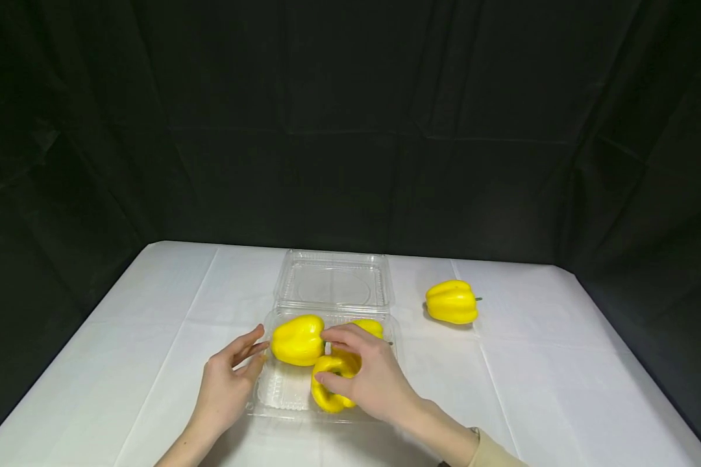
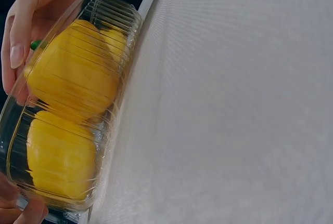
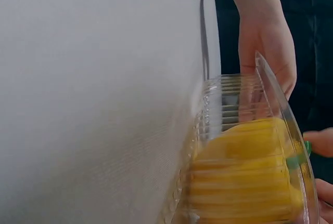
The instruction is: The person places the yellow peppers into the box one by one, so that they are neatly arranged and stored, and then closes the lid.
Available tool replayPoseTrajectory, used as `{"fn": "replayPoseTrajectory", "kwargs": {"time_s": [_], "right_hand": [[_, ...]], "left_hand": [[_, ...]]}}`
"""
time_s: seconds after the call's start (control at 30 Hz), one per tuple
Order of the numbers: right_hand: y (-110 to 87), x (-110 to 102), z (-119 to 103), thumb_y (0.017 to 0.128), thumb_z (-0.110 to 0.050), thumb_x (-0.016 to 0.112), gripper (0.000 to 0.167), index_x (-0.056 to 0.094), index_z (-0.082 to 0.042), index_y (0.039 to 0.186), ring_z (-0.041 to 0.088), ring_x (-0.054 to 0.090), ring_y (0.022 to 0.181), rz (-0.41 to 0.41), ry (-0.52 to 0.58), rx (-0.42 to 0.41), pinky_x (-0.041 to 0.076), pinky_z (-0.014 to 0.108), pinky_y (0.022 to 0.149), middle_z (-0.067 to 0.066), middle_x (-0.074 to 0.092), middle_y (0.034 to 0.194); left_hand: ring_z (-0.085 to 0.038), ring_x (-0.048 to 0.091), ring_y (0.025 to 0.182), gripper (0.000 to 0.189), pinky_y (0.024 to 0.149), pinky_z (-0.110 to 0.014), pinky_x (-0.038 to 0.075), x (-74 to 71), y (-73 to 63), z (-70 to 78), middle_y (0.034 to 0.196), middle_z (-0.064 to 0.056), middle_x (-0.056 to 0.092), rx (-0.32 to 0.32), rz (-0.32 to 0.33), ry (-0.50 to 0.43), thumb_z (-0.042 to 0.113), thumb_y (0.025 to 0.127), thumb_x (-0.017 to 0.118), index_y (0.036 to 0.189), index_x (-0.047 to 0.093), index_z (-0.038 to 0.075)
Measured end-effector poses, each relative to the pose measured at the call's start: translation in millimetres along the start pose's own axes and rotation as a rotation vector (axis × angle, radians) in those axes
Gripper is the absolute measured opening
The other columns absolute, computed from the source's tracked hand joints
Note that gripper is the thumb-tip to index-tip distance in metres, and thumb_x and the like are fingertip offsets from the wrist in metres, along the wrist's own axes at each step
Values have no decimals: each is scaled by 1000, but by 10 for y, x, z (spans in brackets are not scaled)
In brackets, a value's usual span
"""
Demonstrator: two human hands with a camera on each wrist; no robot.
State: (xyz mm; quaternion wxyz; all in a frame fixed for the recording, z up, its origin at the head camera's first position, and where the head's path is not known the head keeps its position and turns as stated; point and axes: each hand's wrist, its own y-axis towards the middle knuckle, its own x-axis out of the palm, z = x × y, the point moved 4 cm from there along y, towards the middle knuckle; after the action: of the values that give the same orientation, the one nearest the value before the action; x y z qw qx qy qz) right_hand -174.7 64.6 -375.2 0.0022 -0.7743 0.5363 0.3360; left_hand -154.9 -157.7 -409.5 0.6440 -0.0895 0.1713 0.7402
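A clear plastic clamshell container lies unfolded, with three yellow bell peppers in its base. One bell pepper is on the left, another at the back right, partly hidden by my right hand. The front bell pepper shows its hollowed stem end, and its green stem shows in the left wrist view. My right hand is over the peppers, thumb across the front one and fingertips right at the left one. Beside the container's left edge is my left hand, its fingers loosely bent close to the left pepper.
The container's lid lies folded back, away from me. To the right, another yellow bell pepper rests on its side on the white tablecloth. Black cloth hangs behind and along both sides of the table.
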Motion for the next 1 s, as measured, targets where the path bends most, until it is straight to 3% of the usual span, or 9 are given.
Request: {"fn": "replayPoseTrajectory", "kwargs": {"time_s": [0.13,0.33,0.77,1.0], "right_hand": [[-16,4,-16,74,-20,88,50,69,-10,119,20,68,102,-22,-69,-4,57,33,94,-5,68,116],[-55,-14,-16,72,-28,89,54,69,-13,120,16,65,104,6,-190,-17,56,31,92,-6,68,117],[-142,-53,-4,72,-39,88,54,69,-11,115,11,63,101,18,-335,63,57,33,89,-4,69,115],[-162,-70,-27,70,-34,89,48,71,-9,108,11,65,95,54,-372,26,58,29,82,0,71,110]], "left_hand": [[-30,65,119,46,94,-34,57,3,2,-4,144,-17,55,-7,-1,1,-4,93,59,139,53,-5],[-30,65,119,45,95,-35,57,15,6,0,144,-17,55,0,-1,0,-4,93,59,138,53,-5],[-31,64,120,45,94,-35,57,12,6,-3,144,-17,55,-6,-1,1,-4,93,59,138,53,-6],[-31,64,120,45,95,-36,57,12,5,-2,144,-16,55,-8,-1,5,-3,93,59,138,53,-5]]}}
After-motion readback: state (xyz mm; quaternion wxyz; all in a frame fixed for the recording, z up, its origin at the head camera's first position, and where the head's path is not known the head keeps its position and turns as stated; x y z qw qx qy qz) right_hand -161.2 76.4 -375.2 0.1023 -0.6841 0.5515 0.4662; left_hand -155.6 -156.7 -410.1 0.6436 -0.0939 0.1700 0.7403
